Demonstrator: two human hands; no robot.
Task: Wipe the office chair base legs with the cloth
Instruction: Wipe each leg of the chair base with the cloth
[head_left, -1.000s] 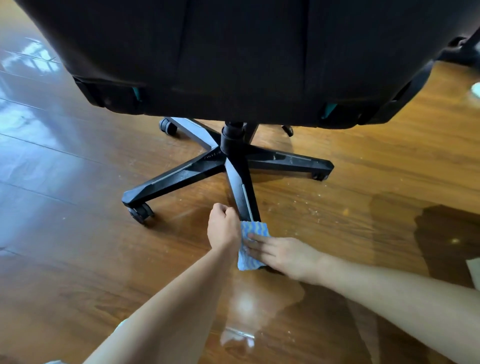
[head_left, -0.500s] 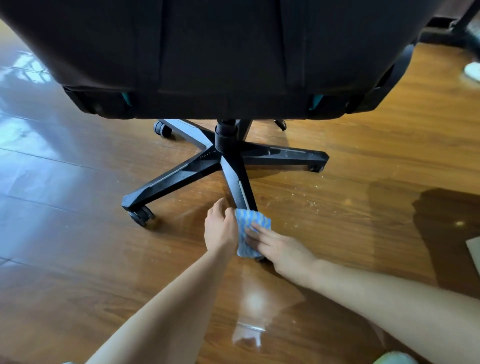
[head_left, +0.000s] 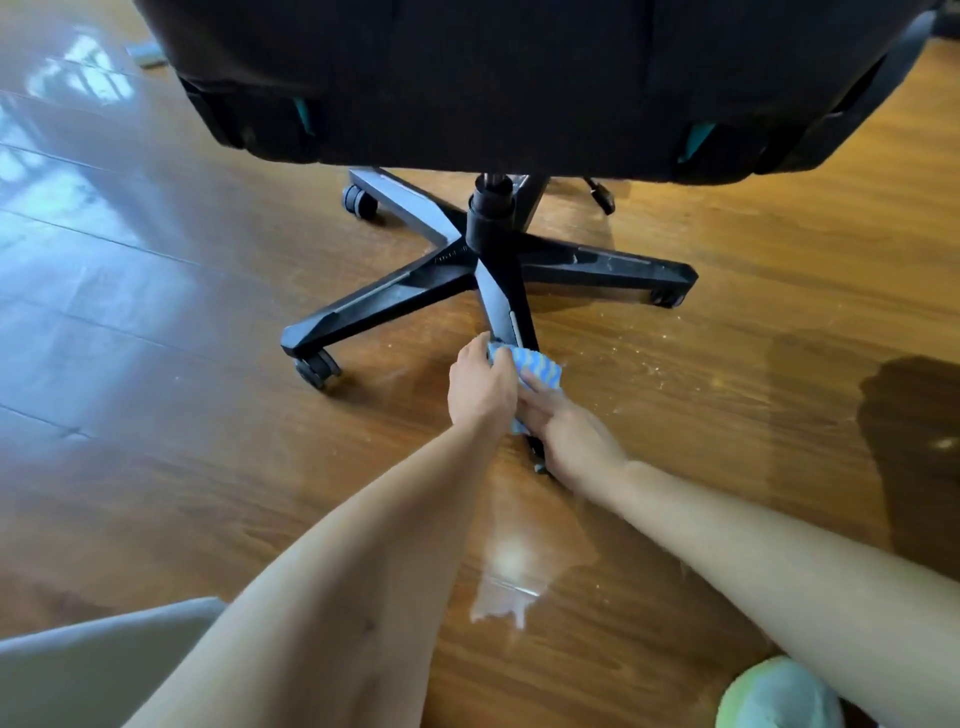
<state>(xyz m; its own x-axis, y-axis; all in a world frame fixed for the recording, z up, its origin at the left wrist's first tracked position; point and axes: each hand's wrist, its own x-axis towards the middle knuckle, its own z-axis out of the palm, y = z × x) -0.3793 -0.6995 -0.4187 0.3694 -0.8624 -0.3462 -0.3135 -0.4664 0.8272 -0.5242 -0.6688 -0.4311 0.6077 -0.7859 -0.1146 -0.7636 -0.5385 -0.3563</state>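
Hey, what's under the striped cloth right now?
The striped cloth is draped over the nearest leg of the black chair base, held by the left hand and right hand. The leg's outer end and its caster are mostly hidden beneath them.

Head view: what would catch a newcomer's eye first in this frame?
Two bare hands meet at centre frame, the left hand and right hand pressing a blue striped cloth around the nearest leg of the black chair base. The dark seat fills the top, above glossy wooden floor.
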